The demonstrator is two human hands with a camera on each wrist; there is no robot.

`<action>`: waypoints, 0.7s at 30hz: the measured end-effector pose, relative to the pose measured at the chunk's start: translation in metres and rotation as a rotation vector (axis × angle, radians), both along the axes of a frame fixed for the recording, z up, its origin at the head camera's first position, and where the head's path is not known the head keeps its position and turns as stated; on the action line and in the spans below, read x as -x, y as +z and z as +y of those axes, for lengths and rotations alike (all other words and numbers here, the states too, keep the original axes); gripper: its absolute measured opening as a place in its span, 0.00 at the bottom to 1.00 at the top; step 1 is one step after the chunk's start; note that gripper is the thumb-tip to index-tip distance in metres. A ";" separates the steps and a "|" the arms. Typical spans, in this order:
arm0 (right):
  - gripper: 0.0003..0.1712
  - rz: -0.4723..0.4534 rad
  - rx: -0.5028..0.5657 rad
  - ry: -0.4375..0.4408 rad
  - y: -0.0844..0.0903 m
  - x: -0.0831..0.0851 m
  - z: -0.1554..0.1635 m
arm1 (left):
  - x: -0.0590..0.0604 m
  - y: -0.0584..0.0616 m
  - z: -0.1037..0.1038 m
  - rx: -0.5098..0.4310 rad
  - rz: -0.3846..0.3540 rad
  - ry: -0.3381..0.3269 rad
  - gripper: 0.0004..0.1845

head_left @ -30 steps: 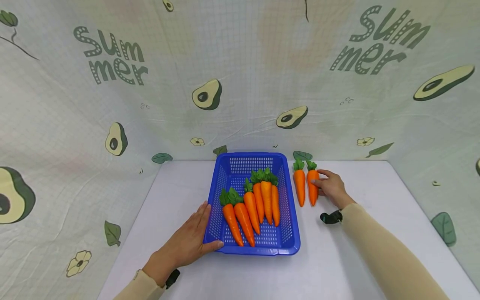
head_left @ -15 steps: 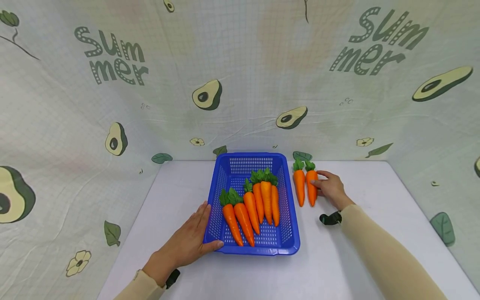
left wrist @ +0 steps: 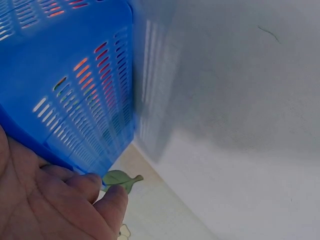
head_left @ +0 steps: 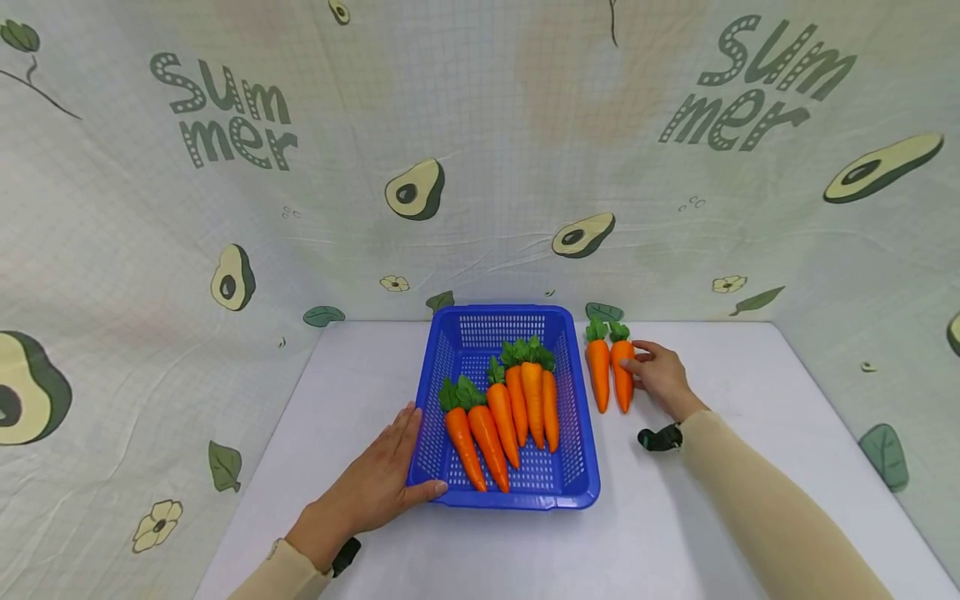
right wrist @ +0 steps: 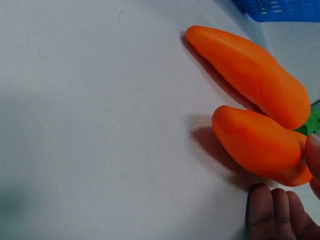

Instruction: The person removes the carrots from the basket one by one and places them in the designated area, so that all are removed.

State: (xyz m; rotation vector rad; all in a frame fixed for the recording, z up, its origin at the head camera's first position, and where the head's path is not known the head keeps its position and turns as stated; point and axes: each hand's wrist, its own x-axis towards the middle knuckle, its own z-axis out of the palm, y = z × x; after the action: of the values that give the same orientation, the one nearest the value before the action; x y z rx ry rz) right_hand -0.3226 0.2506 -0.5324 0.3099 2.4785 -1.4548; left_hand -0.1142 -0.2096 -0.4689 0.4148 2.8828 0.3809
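In the head view my left hand [head_left: 378, 475] lies along the left side of a blue plastic basket [head_left: 592, 467], its fingers extended and the thumb over the front rim. Several orange carrots with green tops [head_left: 491, 446] rest inside that basket. Right of it, two more carrots lie side by side on the table. My right hand [head_left: 662, 377] pinches the outer carrot [head_left: 623, 379] from its right side. The inner carrot [head_left: 598, 375] lies between it and the basket. Up close in the right wrist view, the thumb [right wrist: 314, 155] touches the pinched carrot's thick end, with curled fingers beside it.
The white table [head_left: 720, 350] ends at the back against a hanging cloth [head_left: 480, 167] printed with avocados and the word summer. That cloth also rises along both sides. A dark wrist device [head_left: 660, 437] hangs below the right wrist.
My right hand and the outer carrot have shifted slightly left, closer to the inner carrot. The left hand and the basket stay in place.
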 end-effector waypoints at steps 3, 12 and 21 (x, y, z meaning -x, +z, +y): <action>0.39 0.004 -0.006 -0.013 0.001 -0.001 0.000 | 0.000 0.000 0.000 -0.002 0.001 -0.001 0.61; 0.37 0.007 0.008 -0.005 0.003 -0.003 0.000 | 0.000 0.001 0.000 -0.005 0.007 0.001 0.62; 0.36 0.041 0.009 0.002 0.001 -0.003 -0.001 | -0.001 0.000 0.000 -0.006 0.007 0.001 0.61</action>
State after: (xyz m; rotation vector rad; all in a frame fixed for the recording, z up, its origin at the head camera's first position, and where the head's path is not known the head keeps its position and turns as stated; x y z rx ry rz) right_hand -0.3200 0.2493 -0.5316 0.2791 2.5024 -1.4859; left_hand -0.1136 -0.2095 -0.4686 0.4169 2.8894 0.3884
